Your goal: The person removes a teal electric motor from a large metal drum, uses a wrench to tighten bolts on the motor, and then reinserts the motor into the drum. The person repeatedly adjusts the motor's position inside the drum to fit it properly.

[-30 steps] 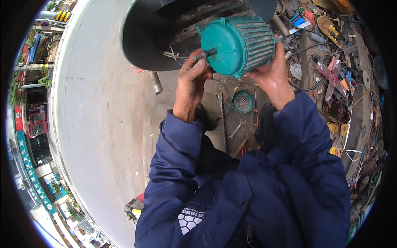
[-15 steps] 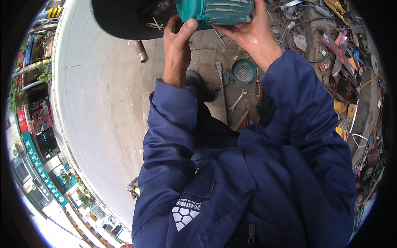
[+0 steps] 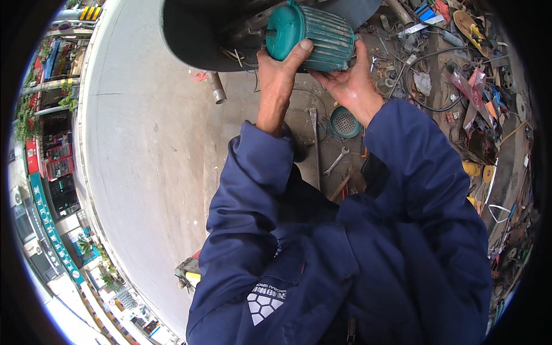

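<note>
Teal-green cylindrical metal motor (image 3: pixel 322 40) with lengthwise ribs is held between both bare hands, on the far side of them from the person's body. Its smooth round end faces left, and a short dark metal shaft (image 3: pixel 262 33) juts out from that end. The left hand (image 3: pixel 279 77) is curled around the near edge by the smooth end, thumb pressed on the body where the ribs begin; its other fingers are mostly hidden. The right hand (image 3: pixel 353 83) cups the ribbed end from below and from the right, palm partly in view, fingertips reaching up beside the end. Behind the motor opens a large dark curved metal shell (image 3: pixel 187 43); whether the two touch, I cannot tell.

Nearer the person, on the grey-brown concrete ground (image 3: pixel 155 161), lie a round green perforated cover (image 3: pixel 345 123), a long narrow metal bar (image 3: pixel 316 146) and a silver open-ended wrench (image 3: pixel 336 161). A short metal pipe (image 3: pixel 217 89) sticks out below the shell, left of the left hand.
</note>
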`<state>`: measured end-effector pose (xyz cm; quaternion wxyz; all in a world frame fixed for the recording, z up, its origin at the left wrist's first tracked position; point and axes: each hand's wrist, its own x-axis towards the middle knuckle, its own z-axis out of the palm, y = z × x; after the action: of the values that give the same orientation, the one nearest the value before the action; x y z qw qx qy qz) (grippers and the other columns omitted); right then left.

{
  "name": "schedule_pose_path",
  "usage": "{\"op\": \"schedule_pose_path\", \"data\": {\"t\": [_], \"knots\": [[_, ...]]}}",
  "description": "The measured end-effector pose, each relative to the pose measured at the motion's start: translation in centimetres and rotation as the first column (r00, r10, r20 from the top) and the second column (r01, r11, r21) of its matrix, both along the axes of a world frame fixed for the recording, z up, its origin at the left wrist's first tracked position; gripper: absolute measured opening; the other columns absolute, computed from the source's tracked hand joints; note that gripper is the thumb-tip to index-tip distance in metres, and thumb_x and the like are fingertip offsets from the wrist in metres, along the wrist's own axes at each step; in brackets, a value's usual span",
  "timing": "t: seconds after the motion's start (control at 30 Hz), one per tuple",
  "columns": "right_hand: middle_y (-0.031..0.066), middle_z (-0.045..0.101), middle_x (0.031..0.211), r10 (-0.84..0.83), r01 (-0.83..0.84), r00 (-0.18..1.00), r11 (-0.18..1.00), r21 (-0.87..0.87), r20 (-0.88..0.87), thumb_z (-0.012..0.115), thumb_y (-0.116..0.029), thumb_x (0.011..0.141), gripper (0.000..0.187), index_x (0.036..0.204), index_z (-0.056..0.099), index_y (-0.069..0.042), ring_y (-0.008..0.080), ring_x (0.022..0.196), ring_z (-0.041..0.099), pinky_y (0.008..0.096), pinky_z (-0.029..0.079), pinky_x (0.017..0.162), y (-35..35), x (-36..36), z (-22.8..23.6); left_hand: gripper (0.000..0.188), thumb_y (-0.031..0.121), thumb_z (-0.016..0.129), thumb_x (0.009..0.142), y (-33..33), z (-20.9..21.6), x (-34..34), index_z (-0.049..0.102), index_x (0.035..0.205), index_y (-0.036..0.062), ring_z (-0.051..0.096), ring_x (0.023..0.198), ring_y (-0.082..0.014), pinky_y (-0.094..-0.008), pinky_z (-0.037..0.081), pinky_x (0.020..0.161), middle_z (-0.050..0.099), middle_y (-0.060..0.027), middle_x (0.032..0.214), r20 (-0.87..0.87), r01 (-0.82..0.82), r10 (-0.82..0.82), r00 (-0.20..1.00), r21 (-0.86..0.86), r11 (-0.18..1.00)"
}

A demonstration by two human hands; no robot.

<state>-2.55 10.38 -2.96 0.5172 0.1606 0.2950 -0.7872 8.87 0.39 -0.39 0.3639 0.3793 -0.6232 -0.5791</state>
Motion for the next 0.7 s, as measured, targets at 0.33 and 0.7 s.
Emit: {"op": "schedule_pose_path", "data": {"t": [0.33,0.7], "knots": [[0.0196,0.049,0.147,0.037,-0.036,0.999,0.999,-0.008,0.038,0.05,-0.075,0.096,0.087,0.148,0.049,-0.006,0.0323,0.14,0.049,0.0561,0.038,0.124,-0.3,-0.6,-1.2,0.093,0.047,0.096,0.073,0.2,-0.2,0.3,0.055,0.126,-0.0165,0.068,0.109,-0.0277,-0.0375,0.055,0.096,0.069,-0.0231,0.116,0.052,0.076,-0.07,0.996,-0.126,0.989],[0.0189,0.049,0.151,0.049,-0.049,0.999,0.999,0.0,0.023,0.048,-0.073,0.098,0.083,0.15,0.048,-0.008,0.0342,0.143,0.046,0.0563,0.034,0.126,-0.6,-0.5,-2.6,0.072,0.03,0.096,0.069,0.2,-0.2,0.7,0.066,0.121,-0.01,0.073,0.107,-0.0283,-0.039,0.057,0.097,0.075,-0.0205,0.116,-0.075,0.067,-0.073,0.995,-0.077,0.995]]}}
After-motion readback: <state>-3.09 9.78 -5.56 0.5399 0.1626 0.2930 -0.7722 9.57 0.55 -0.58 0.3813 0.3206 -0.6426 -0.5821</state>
